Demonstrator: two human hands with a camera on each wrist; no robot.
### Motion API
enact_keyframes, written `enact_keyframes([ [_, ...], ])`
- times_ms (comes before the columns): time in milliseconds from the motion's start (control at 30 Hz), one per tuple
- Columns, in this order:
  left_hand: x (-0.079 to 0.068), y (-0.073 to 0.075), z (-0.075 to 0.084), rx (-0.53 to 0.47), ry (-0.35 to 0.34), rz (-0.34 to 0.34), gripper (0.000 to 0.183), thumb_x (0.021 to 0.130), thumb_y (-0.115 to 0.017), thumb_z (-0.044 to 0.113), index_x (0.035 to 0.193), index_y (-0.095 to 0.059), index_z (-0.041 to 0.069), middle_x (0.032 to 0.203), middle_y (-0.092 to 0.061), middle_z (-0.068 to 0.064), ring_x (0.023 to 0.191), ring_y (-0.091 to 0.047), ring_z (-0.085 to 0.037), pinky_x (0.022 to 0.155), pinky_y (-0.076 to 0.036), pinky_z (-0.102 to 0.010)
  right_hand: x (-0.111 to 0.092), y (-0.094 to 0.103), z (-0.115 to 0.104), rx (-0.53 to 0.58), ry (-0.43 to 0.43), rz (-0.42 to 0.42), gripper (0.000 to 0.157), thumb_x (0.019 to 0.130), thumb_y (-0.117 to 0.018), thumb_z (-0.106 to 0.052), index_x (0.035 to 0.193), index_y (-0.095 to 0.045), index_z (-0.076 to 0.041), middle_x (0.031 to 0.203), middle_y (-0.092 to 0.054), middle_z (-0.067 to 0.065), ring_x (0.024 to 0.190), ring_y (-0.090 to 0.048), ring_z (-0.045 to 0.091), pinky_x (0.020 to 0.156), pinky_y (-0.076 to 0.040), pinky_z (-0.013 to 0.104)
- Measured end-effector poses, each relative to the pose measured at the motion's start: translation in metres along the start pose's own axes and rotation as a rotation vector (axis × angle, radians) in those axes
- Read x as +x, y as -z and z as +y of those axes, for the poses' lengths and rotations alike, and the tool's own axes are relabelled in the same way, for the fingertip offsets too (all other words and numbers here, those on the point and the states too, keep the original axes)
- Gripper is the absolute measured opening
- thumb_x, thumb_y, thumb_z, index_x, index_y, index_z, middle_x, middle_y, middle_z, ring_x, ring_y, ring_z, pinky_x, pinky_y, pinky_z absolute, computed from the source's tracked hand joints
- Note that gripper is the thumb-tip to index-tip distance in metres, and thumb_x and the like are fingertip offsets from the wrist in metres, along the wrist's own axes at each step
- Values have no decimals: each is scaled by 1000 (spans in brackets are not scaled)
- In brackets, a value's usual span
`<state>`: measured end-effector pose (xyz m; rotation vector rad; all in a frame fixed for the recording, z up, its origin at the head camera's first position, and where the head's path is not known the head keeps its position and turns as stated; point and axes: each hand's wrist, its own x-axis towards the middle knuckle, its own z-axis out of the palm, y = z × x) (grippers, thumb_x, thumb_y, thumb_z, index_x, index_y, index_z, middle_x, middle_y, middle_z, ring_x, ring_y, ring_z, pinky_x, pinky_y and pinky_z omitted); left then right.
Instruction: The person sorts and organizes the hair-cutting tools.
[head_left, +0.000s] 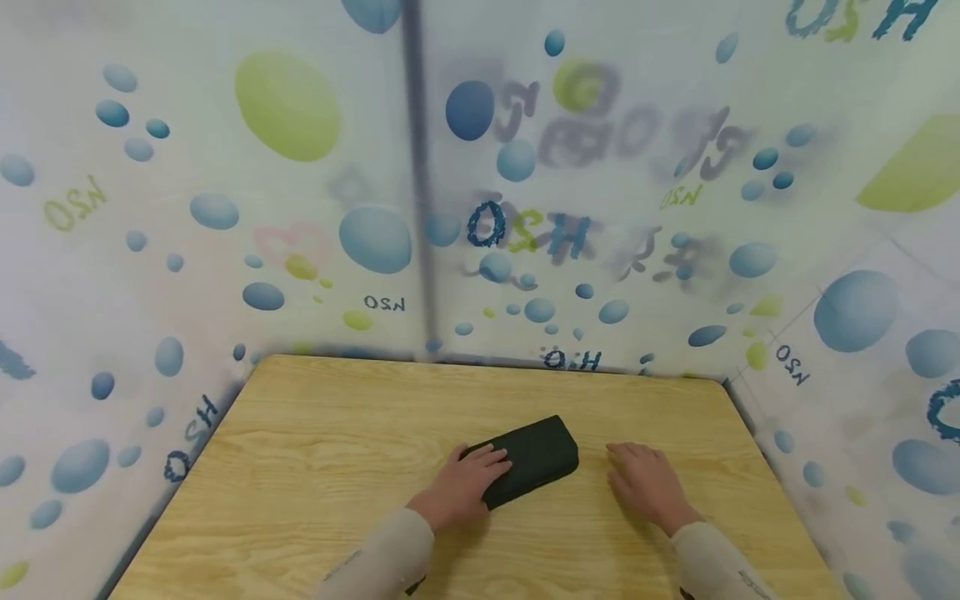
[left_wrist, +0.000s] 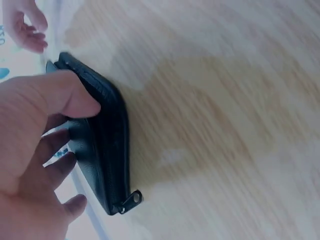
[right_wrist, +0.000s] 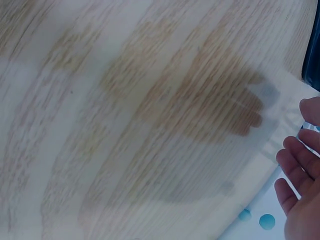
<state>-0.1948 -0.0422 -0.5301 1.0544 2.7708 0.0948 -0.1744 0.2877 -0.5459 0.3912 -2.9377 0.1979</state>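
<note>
A black zippered case [head_left: 536,458], long and flat-sided, lies at a slant on the wooden table. My left hand [head_left: 465,483] grips its left end. In the left wrist view the thumb [left_wrist: 75,97] presses the zipped edge while the fingers reach along the far side; a zipper pull [left_wrist: 132,201] hangs at the near corner. To the right of the case, apart from it, my right hand [head_left: 648,483] hovers with loosely bent fingers and nothing in them. Only a dark corner of the case shows at the right wrist view's upper right edge.
The light wooden table [head_left: 337,433] runs back to a wall covering [head_left: 645,208] printed with blue and green bubbles. Similar sheets rise along the left and right sides, close to the table's edges. A shadow of a hand falls on the tabletop.
</note>
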Motion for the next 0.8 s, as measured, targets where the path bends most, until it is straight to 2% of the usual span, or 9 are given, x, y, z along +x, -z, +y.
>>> enact_keyframes([
  [133,-5,0,-12,-13,9,64,59,85,-71,16,140,-52,28,151,-46,3,142,-41,-19,113,-34,-52,-1,0,-1,6,-5,-2,39,89,-69,-22,123,-63,-5,120,-67,14,112,-62,34,96,-46,55],
  [300,-8,-1,-27,-9,29,148,54,87,-70,10,137,-55,24,146,-52,1,138,-45,-21,111,-36,-53,-1,0,1,2,-13,5,39,89,-69,-21,123,-62,-4,120,-67,14,113,-62,34,97,-45,55],
  [533,-8,-8,-43,1,47,213,45,93,-62,6,134,-58,24,145,-54,2,137,-47,-21,110,-38,-52,-3,0,4,-8,-13,5,38,90,-68,-22,124,-62,-5,120,-67,14,112,-62,35,96,-45,56],
  [800,-11,-13,-50,-25,40,265,44,92,-64,8,133,-59,23,145,-53,0,136,-48,-23,108,-41,-52,-2,5,4,-6,-22,-2,38,90,-67,-21,124,-62,-4,121,-67,15,112,-62,36,96,-45,57],
])
